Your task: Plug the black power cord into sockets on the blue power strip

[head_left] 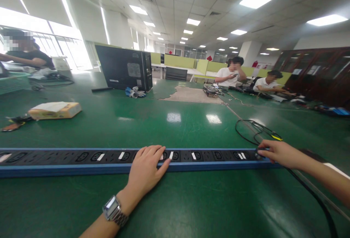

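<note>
A long blue power strip with a black socket face runs across the table in front of me. Several white labels mark its sockets. My left hand lies over the middle of the strip, fingers laid across it and thumb apart, with a watch on the wrist. At the strip's right end, my right hand pinches a black plug against the socket face. The fingers partly hide the plug, so I cannot tell how deep it sits. A black cable loops behind this hand.
On the green table stand a tissue pack, a black computer case and gloves. A green basket is at far left. Other people sit around the table, at left and far right. Parts lie toward the back.
</note>
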Available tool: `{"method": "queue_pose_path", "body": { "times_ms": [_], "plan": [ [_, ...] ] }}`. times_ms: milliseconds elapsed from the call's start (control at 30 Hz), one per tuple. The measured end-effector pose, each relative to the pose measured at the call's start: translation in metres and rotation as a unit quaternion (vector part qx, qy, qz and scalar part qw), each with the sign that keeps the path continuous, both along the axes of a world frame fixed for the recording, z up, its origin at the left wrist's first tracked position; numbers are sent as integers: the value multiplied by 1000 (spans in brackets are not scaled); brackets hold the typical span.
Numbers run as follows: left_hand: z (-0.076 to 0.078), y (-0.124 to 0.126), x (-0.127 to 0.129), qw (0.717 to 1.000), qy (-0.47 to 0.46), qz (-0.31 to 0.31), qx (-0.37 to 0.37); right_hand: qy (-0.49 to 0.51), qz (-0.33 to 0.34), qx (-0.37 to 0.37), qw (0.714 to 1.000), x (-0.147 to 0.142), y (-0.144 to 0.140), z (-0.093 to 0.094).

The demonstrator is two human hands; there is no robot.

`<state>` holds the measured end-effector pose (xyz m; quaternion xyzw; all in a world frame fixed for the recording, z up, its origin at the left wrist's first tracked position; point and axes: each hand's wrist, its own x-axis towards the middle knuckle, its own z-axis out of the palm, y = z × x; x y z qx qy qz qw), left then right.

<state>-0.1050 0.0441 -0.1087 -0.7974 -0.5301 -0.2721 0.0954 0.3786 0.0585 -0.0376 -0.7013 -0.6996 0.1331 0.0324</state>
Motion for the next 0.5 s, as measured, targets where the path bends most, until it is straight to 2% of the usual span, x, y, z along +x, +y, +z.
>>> {"method": "queue_pose_path", "body": {
  "times_ms": [133,333,500],
  "plan": [
    [0,-1,0,1000,-1,-3,-2,-5,-14,5,1000,1,7,-12],
    [-1,-2,-1,1000,0,-4,0,-53,-26,-20,998,6,14,-10],
    [0,-2,-1,1000,-3,-7,6,-85,1,37,996,1,16,-16]
  ]
}}
